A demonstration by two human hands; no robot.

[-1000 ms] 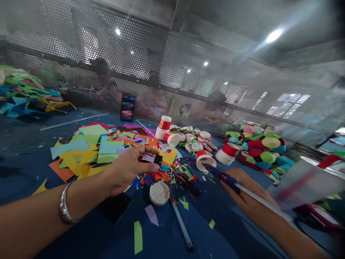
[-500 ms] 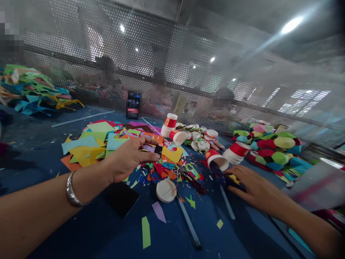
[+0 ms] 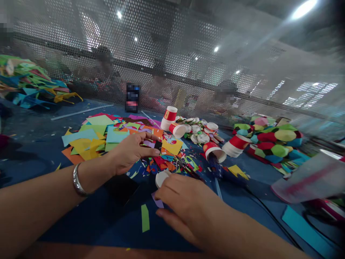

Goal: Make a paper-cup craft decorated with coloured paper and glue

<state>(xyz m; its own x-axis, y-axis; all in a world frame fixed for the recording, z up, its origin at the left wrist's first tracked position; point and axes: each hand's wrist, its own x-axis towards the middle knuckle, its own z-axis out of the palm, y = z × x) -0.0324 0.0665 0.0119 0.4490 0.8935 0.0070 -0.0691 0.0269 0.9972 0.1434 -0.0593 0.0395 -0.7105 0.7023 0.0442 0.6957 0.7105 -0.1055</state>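
My left hand (image 3: 132, 151) pinches a small black paper piece (image 3: 158, 145) between thumb and fingers, above a heap of coloured paper. My right hand (image 3: 185, 205) is low over the table, thumb and fingers apart, beside a lilac paper scrap (image 3: 158, 201). It partly covers a round white disc (image 3: 161, 178); whether it touches either one cannot be seen. Behind it, scissors (image 3: 188, 169) rest among the cuttings. A dark blue glue gun (image 3: 219, 171) lies with its nozzle in the mouth of a tipped red-and-white paper cup (image 3: 214, 153). A black sheet (image 3: 122, 189) lies below my left hand.
Coloured paper sheets (image 3: 88, 145) spread across the middle. Stacked paper cups (image 3: 237, 145), white lids (image 3: 201, 138) and patchwork paper balls (image 3: 272, 140) stand further back. A translucent container (image 3: 309, 176) and the gun's black cord (image 3: 269, 216) are at right. A perforated metal screen (image 3: 167, 54) closes the back.
My right hand has let go of the glue gun and moved left, over the white disc and lilac scrap. The left hand still holds the black piece. The view has tilted slightly.
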